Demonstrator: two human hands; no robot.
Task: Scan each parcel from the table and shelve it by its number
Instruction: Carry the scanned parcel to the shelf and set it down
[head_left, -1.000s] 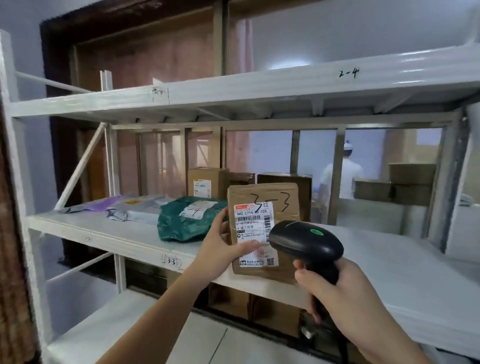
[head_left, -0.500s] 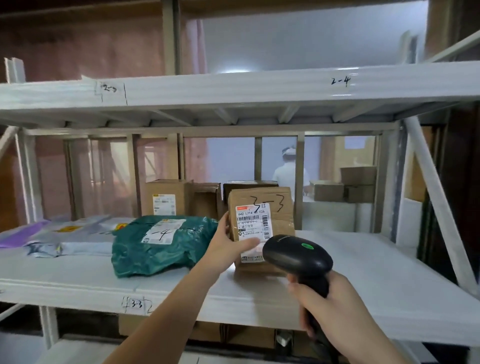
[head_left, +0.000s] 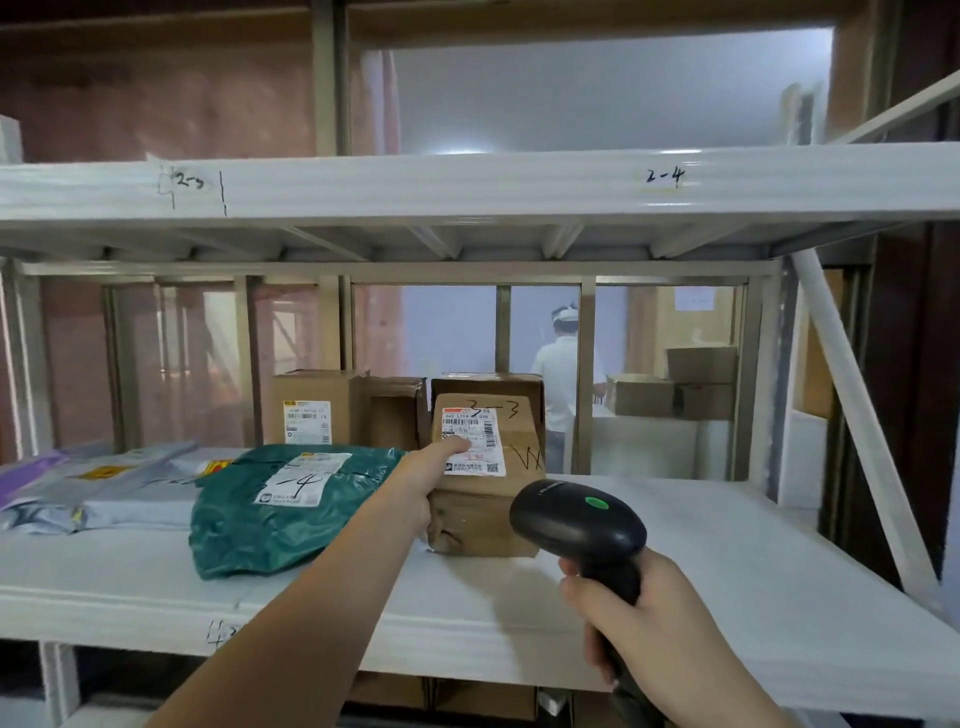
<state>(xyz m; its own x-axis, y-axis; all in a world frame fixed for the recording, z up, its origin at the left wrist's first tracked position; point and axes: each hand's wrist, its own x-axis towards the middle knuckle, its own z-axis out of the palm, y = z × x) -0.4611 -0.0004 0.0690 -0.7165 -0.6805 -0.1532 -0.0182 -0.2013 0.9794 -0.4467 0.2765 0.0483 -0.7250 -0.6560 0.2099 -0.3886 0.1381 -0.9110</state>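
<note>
our left hand (head_left: 423, 470) holds the cardboard parcel (head_left: 485, 478) upright on the shelf (head_left: 701, 561), at 3 o'clock of the green bag (head_left: 280, 512). our right hand (head_left: 644, 618) grips the scanner (head_left: 579, 525).

Left hand's (head_left: 422, 475) fingers hidden behind the box (head_left: 488, 478), scanner (head_left: 582, 525) handle cut off below, label (head_left: 474, 440) print too small, distant person (head_left: 563, 374) half behind posts

Indoor light soft, dim, hazy. Glare patch on back wall (head_left: 467, 143); sheen on upper shelf edge (head_left: 675, 156). Background soft-focus. Wide-angle bowing at frame edges.
</note>
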